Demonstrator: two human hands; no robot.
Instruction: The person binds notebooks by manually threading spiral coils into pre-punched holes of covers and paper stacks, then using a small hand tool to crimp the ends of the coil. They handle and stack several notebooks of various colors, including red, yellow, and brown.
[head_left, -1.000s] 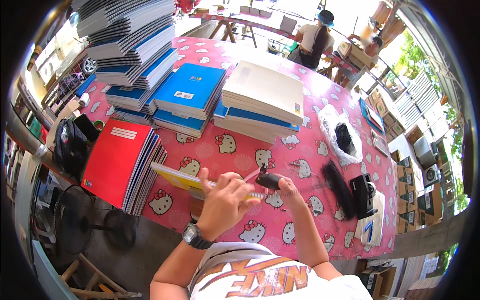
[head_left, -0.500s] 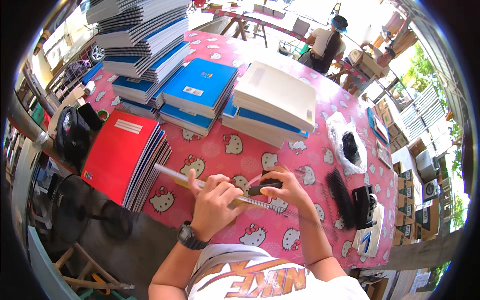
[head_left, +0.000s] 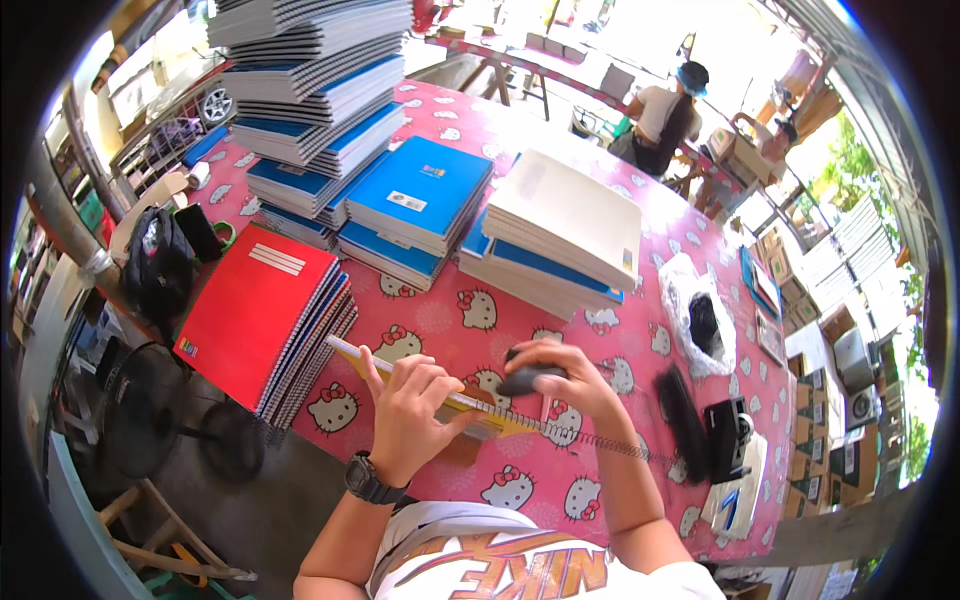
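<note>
My left hand [head_left: 412, 405] grips a notebook [head_left: 490, 424] tilted on its long edge, with white pages and some yellow on its near side. A thin spiral binding coil [head_left: 565, 434] runs along the notebook's upper edge and trails off to the right, across my right forearm. My right hand [head_left: 578, 382], slightly blurred, is closed round a dark hand-held tool [head_left: 525, 381] with a pink part below it. The tool hovers just beyond the coil, and I cannot tell whether it touches it. Left of the notebook lies a stack of spiral notebooks with a red cover [head_left: 258, 305].
Blue notebooks [head_left: 415, 190] and a tall stack [head_left: 310, 110] stand at the far left, beside cream-covered ones [head_left: 570, 205]. On the right are a plastic bag [head_left: 690, 300], a bundle of black coils [head_left: 682, 425] and a black device [head_left: 728, 440]. Two people [head_left: 665, 120] are farther off.
My right hand and the tool have shifted slightly, and the tool is turned differently. The notebook tilts more, showing more yellow. The whole view has shifted a little.
</note>
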